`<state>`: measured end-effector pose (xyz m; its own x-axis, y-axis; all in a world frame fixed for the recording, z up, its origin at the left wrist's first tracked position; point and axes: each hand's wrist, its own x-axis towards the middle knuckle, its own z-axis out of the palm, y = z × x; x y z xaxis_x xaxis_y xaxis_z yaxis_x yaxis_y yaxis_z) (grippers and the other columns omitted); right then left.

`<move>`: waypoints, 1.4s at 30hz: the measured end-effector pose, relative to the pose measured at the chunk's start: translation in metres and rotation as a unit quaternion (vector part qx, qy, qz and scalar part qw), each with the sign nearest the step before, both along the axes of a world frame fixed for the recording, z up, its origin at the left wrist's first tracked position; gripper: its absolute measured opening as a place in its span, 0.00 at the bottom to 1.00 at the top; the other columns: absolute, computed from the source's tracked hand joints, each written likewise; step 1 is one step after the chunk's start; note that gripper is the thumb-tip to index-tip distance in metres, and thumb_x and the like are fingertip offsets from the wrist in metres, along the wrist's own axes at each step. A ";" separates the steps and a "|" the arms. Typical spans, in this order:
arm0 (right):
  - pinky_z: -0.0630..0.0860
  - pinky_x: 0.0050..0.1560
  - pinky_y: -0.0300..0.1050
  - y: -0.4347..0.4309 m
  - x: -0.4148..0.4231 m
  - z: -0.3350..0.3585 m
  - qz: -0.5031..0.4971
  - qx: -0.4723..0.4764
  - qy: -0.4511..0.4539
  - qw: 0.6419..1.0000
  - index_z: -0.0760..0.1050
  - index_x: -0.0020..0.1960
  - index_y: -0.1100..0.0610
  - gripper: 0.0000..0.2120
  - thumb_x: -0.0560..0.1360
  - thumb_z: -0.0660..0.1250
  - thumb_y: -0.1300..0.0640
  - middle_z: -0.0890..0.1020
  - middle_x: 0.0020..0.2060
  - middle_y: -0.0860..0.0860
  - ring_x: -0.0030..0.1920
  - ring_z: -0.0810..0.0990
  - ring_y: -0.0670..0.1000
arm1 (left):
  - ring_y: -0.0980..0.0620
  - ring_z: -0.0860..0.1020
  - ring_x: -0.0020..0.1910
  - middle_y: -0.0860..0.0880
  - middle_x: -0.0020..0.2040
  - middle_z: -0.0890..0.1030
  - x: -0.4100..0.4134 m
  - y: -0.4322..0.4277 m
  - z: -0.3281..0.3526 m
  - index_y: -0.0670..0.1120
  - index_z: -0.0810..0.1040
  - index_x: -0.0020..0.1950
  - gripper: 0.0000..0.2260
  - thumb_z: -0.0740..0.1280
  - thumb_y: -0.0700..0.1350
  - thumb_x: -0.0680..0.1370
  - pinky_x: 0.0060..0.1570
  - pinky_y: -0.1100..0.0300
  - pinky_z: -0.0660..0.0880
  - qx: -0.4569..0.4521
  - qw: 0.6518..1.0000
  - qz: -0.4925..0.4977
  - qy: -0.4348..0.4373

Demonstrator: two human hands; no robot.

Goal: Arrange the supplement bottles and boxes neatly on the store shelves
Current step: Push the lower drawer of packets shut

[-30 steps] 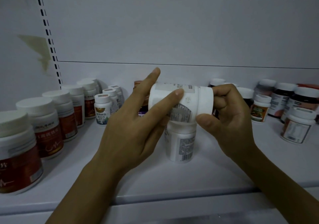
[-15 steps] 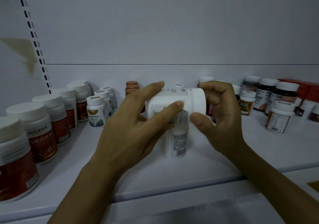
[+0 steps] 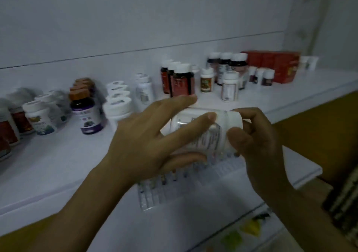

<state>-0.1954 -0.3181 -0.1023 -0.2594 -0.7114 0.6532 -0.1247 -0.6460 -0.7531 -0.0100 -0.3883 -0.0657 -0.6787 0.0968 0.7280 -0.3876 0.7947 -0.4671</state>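
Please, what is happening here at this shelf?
A person holds a white bottle on its side in front of the shelf, with both hands. The left hand grips the body of the bottle, and the right hand has its fingers curled round the cap end. The bottle is not yet set down. Other bottles stand in rows on the shelf, among them dark bottles with white caps, and red boxes stand at the far right.
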 end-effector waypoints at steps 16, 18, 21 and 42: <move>0.76 0.39 0.40 0.315 -0.262 -0.182 -0.344 0.382 -0.260 0.817 0.76 0.58 0.47 0.10 0.78 0.64 0.50 0.83 0.45 0.46 0.43 0.81 0.45 | 0.52 0.80 0.28 0.46 0.42 0.83 -0.394 0.230 -0.207 0.46 0.76 0.59 0.22 0.58 0.59 0.75 0.20 0.69 0.70 0.991 0.047 -0.123 -0.028; 0.76 0.43 0.39 0.342 -0.280 -0.192 -0.359 0.387 -0.286 0.800 0.75 0.60 0.46 0.12 0.77 0.64 0.48 0.82 0.49 0.45 0.46 0.81 0.43 | 0.53 0.79 0.28 0.47 0.41 0.83 -0.421 0.261 -0.215 0.46 0.77 0.55 0.22 0.60 0.59 0.70 0.20 0.69 0.68 0.991 0.019 -0.117 -0.070; 0.77 0.46 0.43 0.366 -0.302 -0.197 -0.373 0.370 -0.334 0.783 0.76 0.59 0.48 0.17 0.74 0.63 0.42 0.83 0.50 0.46 0.47 0.83 0.44 | 0.54 0.82 0.37 0.50 0.45 0.82 -0.451 0.295 -0.228 0.52 0.74 0.56 0.17 0.66 0.56 0.70 0.27 0.65 0.71 0.969 0.159 -0.122 -0.146; 0.78 0.34 0.40 0.283 -0.542 -0.247 -0.474 0.364 -0.325 0.733 0.75 0.59 0.53 0.15 0.73 0.70 0.55 0.81 0.49 0.51 0.43 0.84 0.48 | 0.55 0.69 0.67 0.54 0.70 0.67 -0.733 0.181 -0.321 0.58 0.63 0.69 0.28 0.66 0.61 0.71 0.62 0.61 0.71 0.579 0.649 -0.372 -0.324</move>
<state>-0.7370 -0.0346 -0.3494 -0.9503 -0.1088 -0.2916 0.2812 0.1015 -0.9543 -0.7430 -0.2072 -0.3871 -0.9575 0.2160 0.1914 0.2856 0.6131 0.7366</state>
